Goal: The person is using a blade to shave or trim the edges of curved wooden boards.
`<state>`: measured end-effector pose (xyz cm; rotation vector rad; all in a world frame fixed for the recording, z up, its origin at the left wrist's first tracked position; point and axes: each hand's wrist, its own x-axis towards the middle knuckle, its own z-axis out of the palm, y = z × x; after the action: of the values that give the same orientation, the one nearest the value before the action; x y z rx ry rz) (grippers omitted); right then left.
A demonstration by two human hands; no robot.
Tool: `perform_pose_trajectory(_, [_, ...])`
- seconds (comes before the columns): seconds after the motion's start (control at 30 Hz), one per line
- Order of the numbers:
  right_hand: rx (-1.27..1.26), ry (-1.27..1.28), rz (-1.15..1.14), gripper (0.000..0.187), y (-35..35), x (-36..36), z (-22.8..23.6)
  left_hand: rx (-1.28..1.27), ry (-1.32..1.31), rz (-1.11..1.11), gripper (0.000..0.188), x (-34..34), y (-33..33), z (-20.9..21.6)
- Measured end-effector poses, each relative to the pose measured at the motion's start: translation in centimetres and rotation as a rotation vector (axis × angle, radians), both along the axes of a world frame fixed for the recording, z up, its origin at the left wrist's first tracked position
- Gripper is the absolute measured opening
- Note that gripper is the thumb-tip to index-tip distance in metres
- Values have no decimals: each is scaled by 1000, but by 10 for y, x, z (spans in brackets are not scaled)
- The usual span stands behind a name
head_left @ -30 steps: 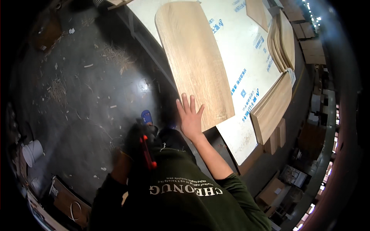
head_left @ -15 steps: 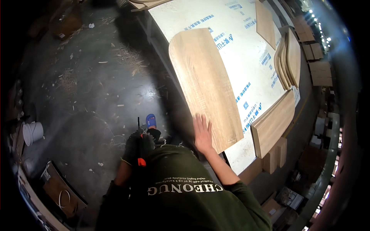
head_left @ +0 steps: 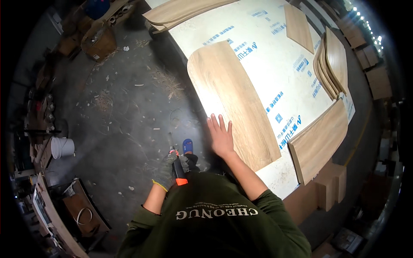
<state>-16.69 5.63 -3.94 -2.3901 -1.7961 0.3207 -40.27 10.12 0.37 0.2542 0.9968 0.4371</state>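
Note:
A wood-grain board (head_left: 236, 103) with rounded far corners lies flat on a white printed sheet (head_left: 275, 77) on the bench. My bare right hand (head_left: 222, 137) is open, fingers spread, at the board's left edge near its close end. Whether the fingertips press on the board or hover beside it, I cannot tell. Low in front of my body, my gloved left hand (head_left: 165, 170) is closed around a slim tool (head_left: 179, 170). The tool has a black-and-orange handle, and a narrow grey end points away from me.
Curved wood-grain panels (head_left: 329, 64) and a stack of boards (head_left: 320, 139) line the bench's right side. More panels (head_left: 185, 13) rest at its far left corner. A white bucket (head_left: 62, 147) and a cardboard box (head_left: 99, 41) stand left, with wood scraps (head_left: 167, 84) on the floor.
The view has shifted, bringing more of the left side into sight. My right hand has slid toward the board's left edge. The left hand and tool have come into the light.

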Motion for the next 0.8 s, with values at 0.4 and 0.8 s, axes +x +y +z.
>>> perform_pose_trajectory(0.4, [50, -59, -81, 75, -71, 77, 0, 1656, 814, -778, 41, 79, -4, -35])
perform_pose_trajectory(0.8, [139, -72, -297, 69, -79, 115, -4, 1725, 977, -941, 41, 102, -8, -40])
